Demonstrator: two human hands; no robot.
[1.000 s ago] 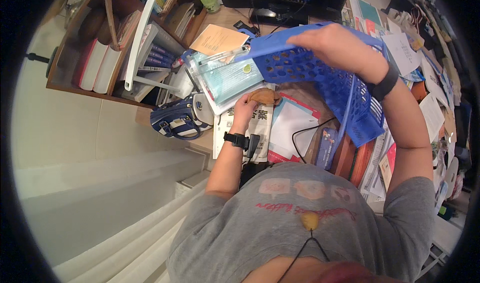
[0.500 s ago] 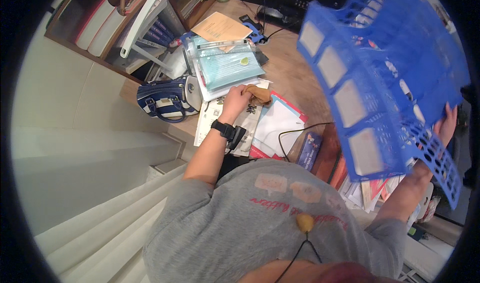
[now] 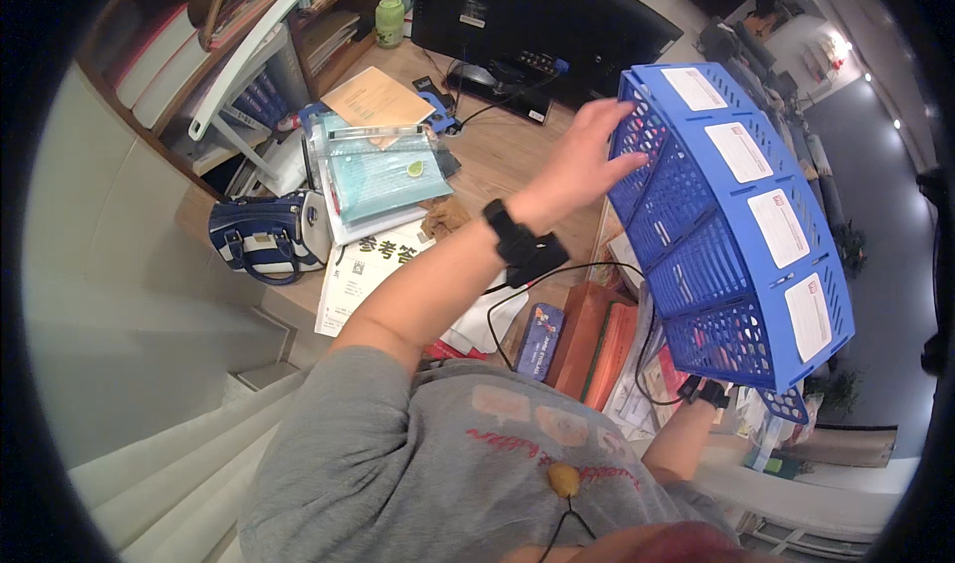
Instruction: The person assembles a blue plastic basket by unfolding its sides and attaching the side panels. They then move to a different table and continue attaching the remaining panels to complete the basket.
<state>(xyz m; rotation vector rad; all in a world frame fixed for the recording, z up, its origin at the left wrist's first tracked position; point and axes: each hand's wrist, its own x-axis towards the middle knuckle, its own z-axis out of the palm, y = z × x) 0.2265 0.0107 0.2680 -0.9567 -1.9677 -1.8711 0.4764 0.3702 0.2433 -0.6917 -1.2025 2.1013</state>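
A blue plastic file rack [image 3: 696, 235] with several compartments, perforated walls and white label stickers is held up, tilted, at the right. My left hand [image 3: 592, 155] is at its upper left edge, fingers at the rim and thumb against the perforated wall. The lower end rests at my right hand, whose fingers are hidden behind the rack; only the strapped wrist [image 3: 704, 392] and forearm show. A crumpled brown cloth [image 3: 445, 217] lies on the papers left of my left forearm.
On the desk [image 3: 497, 150] lie a teal document pouch [image 3: 383, 180], an orange sheet [image 3: 376, 97] and a blue-white handbag [image 3: 269, 233]. A black monitor [image 3: 537, 26] stands behind. Brown folders [image 3: 587, 339] and a loose black cable [image 3: 517, 289] are near my body.
My left hand has let go of the brown cloth and moved right to the rack's edge. The rack has turned, showing its compartments and labels, and dropped lower, uncovering the monitor.
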